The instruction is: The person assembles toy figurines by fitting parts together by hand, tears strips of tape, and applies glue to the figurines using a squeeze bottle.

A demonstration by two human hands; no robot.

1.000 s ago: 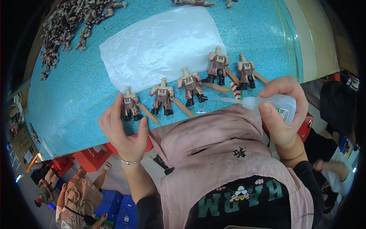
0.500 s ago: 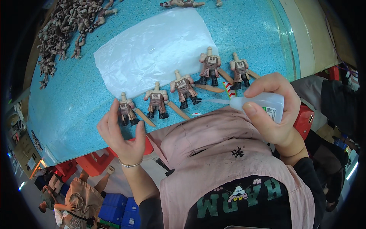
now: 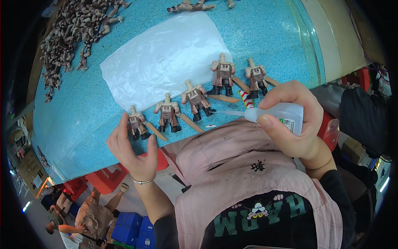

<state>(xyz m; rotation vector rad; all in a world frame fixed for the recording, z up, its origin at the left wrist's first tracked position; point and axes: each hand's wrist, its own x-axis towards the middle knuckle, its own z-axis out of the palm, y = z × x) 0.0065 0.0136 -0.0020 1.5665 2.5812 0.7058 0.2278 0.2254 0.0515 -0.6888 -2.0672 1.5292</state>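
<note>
My right hand [image 3: 304,126] is wrapped round a clear squeeze bottle [image 3: 271,111] with a long thin nozzle. The nozzle tip points left, at the boot of the middle headless toy figure [image 3: 195,97]. My left hand [image 3: 134,155] has its thumb and fingers spread around the leftmost figure [image 3: 137,122]; the index finger is at its shoulder, the thumb by its boots. Another figure [image 3: 168,113] lies between those two. Two more figures, one [image 3: 224,74] and another [image 3: 256,76], lie to the right. Brown blade-shaped pieces [image 3: 191,123] lie beside the figures.
A translucent plastic sheet [image 3: 161,54] lies behind the row on the blue table [image 3: 269,33]. A heap of similar parts [image 3: 74,35] fills the far left. A striped piece [image 3: 245,99] is near the nozzle. Red stools [image 3: 107,178] and a seated person [image 3: 89,211] are beyond the table edge.
The view has shifted slightly. The bottle nozzle stays at the middle figure's boot, and both hands keep nearly the same pose.
</note>
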